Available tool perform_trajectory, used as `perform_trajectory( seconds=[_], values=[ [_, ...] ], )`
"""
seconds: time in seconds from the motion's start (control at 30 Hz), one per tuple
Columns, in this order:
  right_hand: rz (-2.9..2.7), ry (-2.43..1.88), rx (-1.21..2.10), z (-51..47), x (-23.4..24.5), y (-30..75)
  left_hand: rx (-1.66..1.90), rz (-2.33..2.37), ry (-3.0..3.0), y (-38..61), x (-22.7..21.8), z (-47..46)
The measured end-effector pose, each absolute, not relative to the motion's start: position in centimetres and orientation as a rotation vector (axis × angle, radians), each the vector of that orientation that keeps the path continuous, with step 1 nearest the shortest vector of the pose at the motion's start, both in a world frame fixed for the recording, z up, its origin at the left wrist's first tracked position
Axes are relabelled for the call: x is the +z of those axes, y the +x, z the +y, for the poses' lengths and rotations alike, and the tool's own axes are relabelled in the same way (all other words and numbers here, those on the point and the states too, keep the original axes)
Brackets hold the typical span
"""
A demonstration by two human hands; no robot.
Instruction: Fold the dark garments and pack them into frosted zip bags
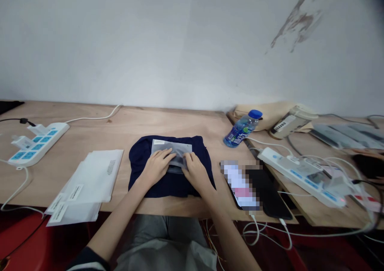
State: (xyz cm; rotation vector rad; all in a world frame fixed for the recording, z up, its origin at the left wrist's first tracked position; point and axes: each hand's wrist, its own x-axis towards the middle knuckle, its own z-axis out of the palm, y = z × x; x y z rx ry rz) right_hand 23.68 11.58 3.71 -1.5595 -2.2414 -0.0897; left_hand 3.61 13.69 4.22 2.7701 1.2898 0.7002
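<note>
A folded dark navy cloth [138,171] lies on the table in front of me. On top of it rests a translucent plastic bag [159,146] with a small white label at its upper left corner. My left hand [158,166] lies over the bag's left part, fingers stretched out across it. At the bag's right side is my right hand [195,170], its fingers bent and closed on the edge. Both hands partly cover the bag, so what is in it cannot be made out.
Several white labelled plastic bags [90,179] lie left, overhanging the front edge. A power strip [39,143] is farther left. At right are a blue-capped bottle [241,131], a lit phone [240,185], a black phone [268,193], a coffee cup [291,123] and another power strip [300,177] with cables.
</note>
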Motion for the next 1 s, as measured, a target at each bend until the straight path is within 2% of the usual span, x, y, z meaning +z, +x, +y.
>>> perform_trajectory(
  seconds=[0.27,0.43,0.73,0.83,1.0],
  values=[
    [-2.142,-1.83,-0.098,12.6,2.0,22.0,0.523,1.593,2.76,5.7,4.3,14.2],
    [-2.251,-1.561,-0.193,10.7,3.1,23.6,0.596,1.381,2.818,3.7,4.0,12.5],
    [-2.203,-1.334,0.082,9.2,1.9,25.0,0.483,1.394,2.758,2.0,2.6,11.1],
    [-1.96,-1.367,0.116,8.9,2.3,26.1,0.637,1.474,2.653,1.5,3.3,10.8],
    [-1.69,-1.565,0.166,7.5,3.6,27.8,0.937,1.946,2.137,-1.2,3.8,9.4]
  ],
)
